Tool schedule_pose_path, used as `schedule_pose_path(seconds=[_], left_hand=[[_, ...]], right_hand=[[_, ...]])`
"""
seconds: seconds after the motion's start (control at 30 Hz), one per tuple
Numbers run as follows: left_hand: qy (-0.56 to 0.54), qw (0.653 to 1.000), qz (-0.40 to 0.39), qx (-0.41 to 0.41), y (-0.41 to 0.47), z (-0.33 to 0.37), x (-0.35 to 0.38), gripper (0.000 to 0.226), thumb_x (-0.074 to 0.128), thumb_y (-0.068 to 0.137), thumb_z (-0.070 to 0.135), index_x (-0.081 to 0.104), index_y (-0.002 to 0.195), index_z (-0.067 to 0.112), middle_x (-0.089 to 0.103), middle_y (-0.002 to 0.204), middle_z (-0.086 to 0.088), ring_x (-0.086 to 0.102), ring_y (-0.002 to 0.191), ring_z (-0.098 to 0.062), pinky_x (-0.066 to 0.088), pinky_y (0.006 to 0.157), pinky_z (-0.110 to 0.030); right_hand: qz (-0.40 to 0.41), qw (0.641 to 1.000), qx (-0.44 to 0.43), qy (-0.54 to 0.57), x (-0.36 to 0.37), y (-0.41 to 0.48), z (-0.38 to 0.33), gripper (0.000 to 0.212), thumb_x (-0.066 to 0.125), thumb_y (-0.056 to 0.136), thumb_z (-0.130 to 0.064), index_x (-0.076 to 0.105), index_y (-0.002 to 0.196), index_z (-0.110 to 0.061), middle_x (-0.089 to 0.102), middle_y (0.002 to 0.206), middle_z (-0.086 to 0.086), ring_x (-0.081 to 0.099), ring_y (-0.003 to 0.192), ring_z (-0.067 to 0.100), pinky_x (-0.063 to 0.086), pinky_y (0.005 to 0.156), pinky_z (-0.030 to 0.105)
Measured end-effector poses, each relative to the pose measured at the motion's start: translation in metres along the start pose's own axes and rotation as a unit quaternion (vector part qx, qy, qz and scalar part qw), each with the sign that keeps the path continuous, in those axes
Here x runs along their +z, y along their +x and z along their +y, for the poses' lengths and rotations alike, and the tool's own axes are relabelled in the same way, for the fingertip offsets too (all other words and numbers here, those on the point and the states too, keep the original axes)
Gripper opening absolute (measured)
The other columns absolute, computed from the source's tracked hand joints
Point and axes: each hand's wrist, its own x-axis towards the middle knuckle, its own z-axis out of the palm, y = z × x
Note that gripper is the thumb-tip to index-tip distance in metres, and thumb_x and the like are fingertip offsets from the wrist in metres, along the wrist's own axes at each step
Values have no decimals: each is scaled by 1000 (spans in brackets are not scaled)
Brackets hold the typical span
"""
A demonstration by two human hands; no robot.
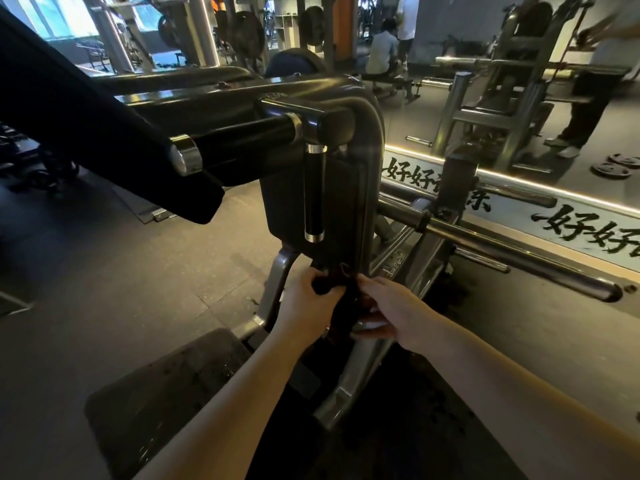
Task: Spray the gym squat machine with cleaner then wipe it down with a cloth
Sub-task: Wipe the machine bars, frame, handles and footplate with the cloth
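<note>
Squat machine (363, 109): a dark metal frame that fills the middle of the view. Its curved top tube bends down on the right side.
Horizontal handle (239, 140): black grip with chrome ends. Its long axis runs from the frame toward the lower left, and the free end points at the viewer's left.
Vertical handle (314, 195): black grip with chrome caps. It hangs straight down from the same joint, with its long axis up and down.
Pad (284, 202): dark and upright, just behind the vertical handle.
Cloth (337, 306): dark, held in front of the frame just below the lower edge of the pad. It is gathered into a narrow strip whose long axis runs about up and down, and the lower end hangs free between the two wrists.
Left hand (306, 297): fingers curled round the upper left part of the cloth, gripping it.
Right hand (391, 313): it reaches in from the right, and its thumb and fingers pinch the right edge of the cloth. The fingertips are partly hidden in the dark folds.
Foot plate (166, 393): dark textured plate on the floor (104, 289), at the lower left, under the left forearm.
Weight bar (502, 244): a chrome tube that points to the lower right, beside the mirror (450, 98).
</note>
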Motion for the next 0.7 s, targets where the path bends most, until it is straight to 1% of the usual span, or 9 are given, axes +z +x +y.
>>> schedule_pose_path(seconds=[0.07,0.13,0.23,0.3,0.33,0.4,0.47,0.6,0.7], left_hand=[[9,1000,-18,12,-2,3,2,15,69,97,32,66,109,23,70,94,8,69,87,-7,51,70,-18],[27,998,-47,25,-5,5,4,15,65,99,36,67,108,24,71,96,7,70,87,-8,56,74,-22],[52,996,-64,40,-7,10,2,14,62,101,38,68,107,26,71,96,6,70,81,-7,53,66,-19],[71,994,-55,61,-6,12,-2,11,63,101,35,69,104,28,68,97,8,67,83,-5,52,68,-18],[76,993,-52,72,-5,13,-3,10,63,100,34,70,103,28,67,100,10,66,86,-5,54,74,-21],[87,991,-63,85,-4,13,-4,13,64,99,34,73,106,27,63,109,11,63,96,-8,57,91,-30],[92,989,-76,90,-3,13,-5,18,65,98,36,73,112,28,58,117,13,61,105,-11,55,99,-37],[100,984,-73,126,-3,19,-8,21,64,95,44,69,114,38,59,121,14,62,109,-11,56,99,-39],[100,982,-39,158,-2,30,-8,27,63,96,44,65,122,35,61,120,14,62,109,-6,57,97,-34]], right_hand=[[-63,992,33,103,4,-8,-3,43,67,96,-48,71,120,-13,72,118,20,71,108,40,59,90,59],[-70,984,21,162,7,-9,-2,42,68,96,-43,71,123,-11,70,123,22,68,113,43,59,91,58],[-72,976,-2,208,11,-9,-3,35,62,101,-31,68,127,-9,72,122,21,69,114,39,62,86,51],[-67,971,-8,228,11,-9,-5,32,59,102,-26,67,128,-8,74,118,20,70,113,37,62,83,48],[-63,970,-13,236,12,-8,-5,32,60,102,-25,66,128,-8,74,118,20,70,113,37,62,84,48],[-60,967,-22,245,12,-5,-5,36,65,99,-29,67,129,-10,73,121,20,68,116,38,59,93,51],[-55,968,-37,243,14,-2,-6,40,69,95,-32,67,130,-13,73,123,18,67,118,37,55,101,54],[-21,963,-77,257,16,-2,-15,29,66,97,-24,67,126,-16,75,118,15,71,112,33,59,91,48],[-7,960,-110,257,17,-2,-28,27,64,100,-24,67,125,-16,77,113,12,74,106,30,58,98,49]])
